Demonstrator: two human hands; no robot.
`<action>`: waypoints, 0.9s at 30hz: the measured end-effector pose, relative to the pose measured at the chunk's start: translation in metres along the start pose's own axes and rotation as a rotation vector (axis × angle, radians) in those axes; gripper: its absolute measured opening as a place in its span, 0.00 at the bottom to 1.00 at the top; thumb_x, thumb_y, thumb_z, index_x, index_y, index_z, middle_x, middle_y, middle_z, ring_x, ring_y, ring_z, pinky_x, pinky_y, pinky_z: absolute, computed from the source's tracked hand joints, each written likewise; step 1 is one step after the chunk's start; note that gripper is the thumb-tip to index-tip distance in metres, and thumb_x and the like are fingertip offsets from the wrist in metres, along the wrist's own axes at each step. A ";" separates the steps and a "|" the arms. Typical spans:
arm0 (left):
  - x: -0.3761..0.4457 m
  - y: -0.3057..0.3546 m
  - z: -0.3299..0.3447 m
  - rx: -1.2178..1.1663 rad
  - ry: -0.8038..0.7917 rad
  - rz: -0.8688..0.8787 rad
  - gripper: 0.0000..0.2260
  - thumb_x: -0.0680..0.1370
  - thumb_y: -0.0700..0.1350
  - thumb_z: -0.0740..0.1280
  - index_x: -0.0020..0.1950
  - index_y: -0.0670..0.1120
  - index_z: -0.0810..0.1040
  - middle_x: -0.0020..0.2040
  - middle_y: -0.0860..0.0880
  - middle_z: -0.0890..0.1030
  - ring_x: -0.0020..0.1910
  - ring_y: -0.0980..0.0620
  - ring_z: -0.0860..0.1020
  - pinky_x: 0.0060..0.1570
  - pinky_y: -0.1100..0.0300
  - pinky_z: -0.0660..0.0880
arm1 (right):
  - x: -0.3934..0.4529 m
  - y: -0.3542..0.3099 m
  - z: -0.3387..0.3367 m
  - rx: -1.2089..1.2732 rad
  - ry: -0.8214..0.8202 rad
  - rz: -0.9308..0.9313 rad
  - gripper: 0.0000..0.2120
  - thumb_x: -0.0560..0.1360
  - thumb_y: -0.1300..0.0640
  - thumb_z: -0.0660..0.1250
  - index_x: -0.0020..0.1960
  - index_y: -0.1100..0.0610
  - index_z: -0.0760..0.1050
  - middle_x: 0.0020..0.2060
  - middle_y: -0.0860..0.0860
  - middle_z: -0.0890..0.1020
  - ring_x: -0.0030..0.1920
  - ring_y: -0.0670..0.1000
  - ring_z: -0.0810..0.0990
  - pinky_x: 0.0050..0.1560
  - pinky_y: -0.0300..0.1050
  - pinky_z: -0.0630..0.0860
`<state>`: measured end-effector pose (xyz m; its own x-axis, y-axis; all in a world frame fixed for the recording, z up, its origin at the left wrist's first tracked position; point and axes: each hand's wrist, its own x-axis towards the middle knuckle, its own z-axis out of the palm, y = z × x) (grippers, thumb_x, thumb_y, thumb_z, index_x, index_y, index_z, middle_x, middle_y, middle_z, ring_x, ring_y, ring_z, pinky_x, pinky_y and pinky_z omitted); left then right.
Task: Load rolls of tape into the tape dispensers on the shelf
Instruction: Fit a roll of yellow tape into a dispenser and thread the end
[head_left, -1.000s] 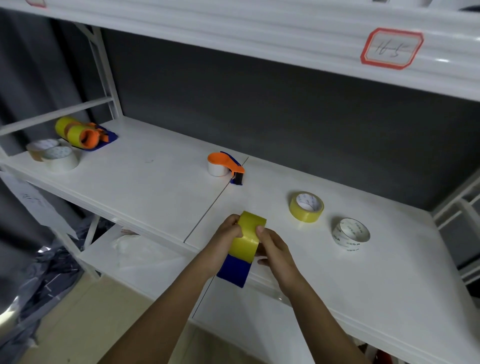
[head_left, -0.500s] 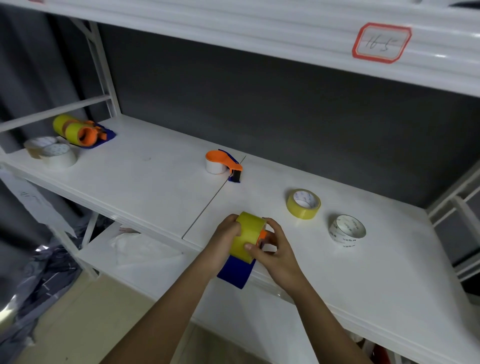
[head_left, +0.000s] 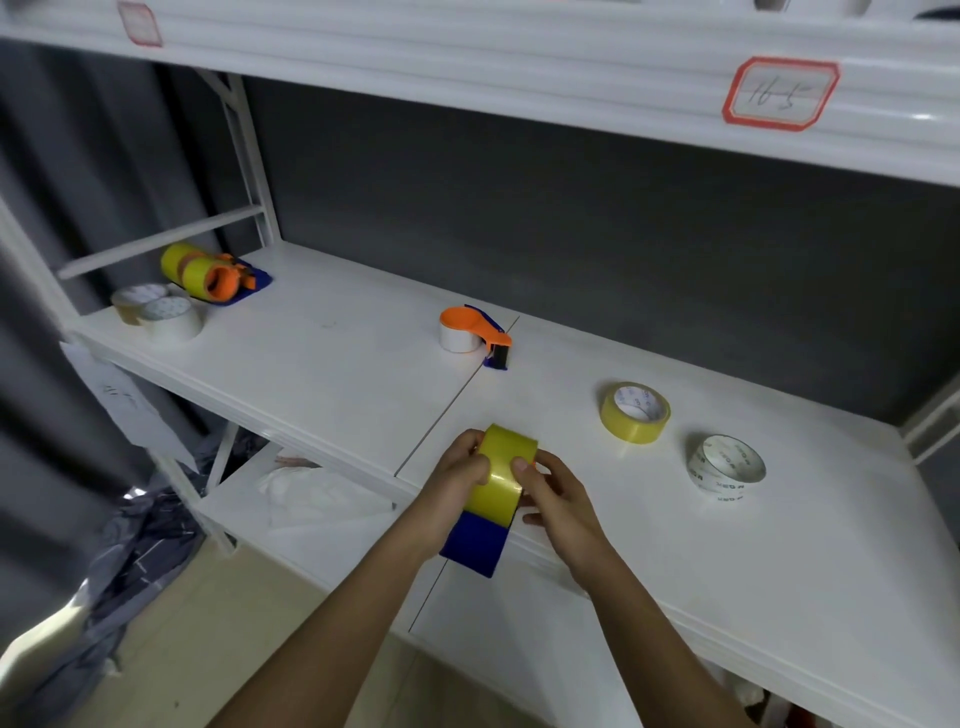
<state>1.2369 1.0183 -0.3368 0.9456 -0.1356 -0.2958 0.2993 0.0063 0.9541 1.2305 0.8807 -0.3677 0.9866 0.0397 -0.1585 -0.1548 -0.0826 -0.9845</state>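
A shiny yellow roll of tape (head_left: 500, 474) sits in a blue tape dispenser (head_left: 475, 542), held up over the near edge of the white shelf (head_left: 675, 519), near the middle. The left hand (head_left: 457, 480) wraps its grip round the left side of the roll, with the thumb on the smooth yellow band. The right hand (head_left: 558, 499) holds the right side, its thumb tip pressed on the yellow band and its fingers curled behind. A bit of orange plastic peeks out by the right thumb. The flat blue part of the dispenser hangs down below the roll. To the right, lying flat on the shelf, is another round yellow roll (head_left: 635, 412) with a white inside, and further right a clear roll (head_left: 726, 466) with small printed letters. Farther back, by the seam in the shelf, stands a dispenser with an orange top (head_left: 475, 335) and a white roll in it. At the far left end lie loaded yellow rolls on orange and blue dispensers (head_left: 210, 274), with two pale rolls (head_left: 156, 314) just beside them. A red-edged paper label (head_left: 779, 93) is stuck on the shelf above.
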 end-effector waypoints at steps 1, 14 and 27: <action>0.000 -0.001 -0.001 -0.001 0.003 -0.007 0.19 0.61 0.43 0.56 0.50 0.51 0.73 0.45 0.48 0.77 0.42 0.50 0.75 0.39 0.58 0.72 | 0.001 0.000 0.001 -0.013 0.005 0.011 0.26 0.65 0.34 0.62 0.57 0.47 0.73 0.50 0.52 0.81 0.50 0.51 0.81 0.46 0.40 0.76; 0.004 0.002 -0.001 -0.068 0.000 0.003 0.08 0.71 0.42 0.60 0.49 0.50 0.73 0.46 0.47 0.77 0.43 0.50 0.75 0.39 0.59 0.73 | 0.004 -0.004 -0.001 0.018 -0.127 -0.020 0.28 0.71 0.35 0.59 0.69 0.40 0.60 0.63 0.48 0.72 0.60 0.49 0.75 0.51 0.42 0.79; 0.012 0.002 0.002 -0.028 0.033 0.033 0.15 0.78 0.32 0.51 0.49 0.48 0.73 0.44 0.48 0.77 0.41 0.52 0.75 0.37 0.61 0.73 | 0.010 -0.009 0.000 0.133 -0.068 0.059 0.15 0.78 0.46 0.61 0.63 0.46 0.69 0.56 0.57 0.78 0.52 0.55 0.81 0.43 0.46 0.81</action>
<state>1.2486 1.0145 -0.3385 0.9586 -0.1021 -0.2658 0.2708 0.0381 0.9619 1.2417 0.8821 -0.3604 0.9706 0.1060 -0.2163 -0.2221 0.0459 -0.9740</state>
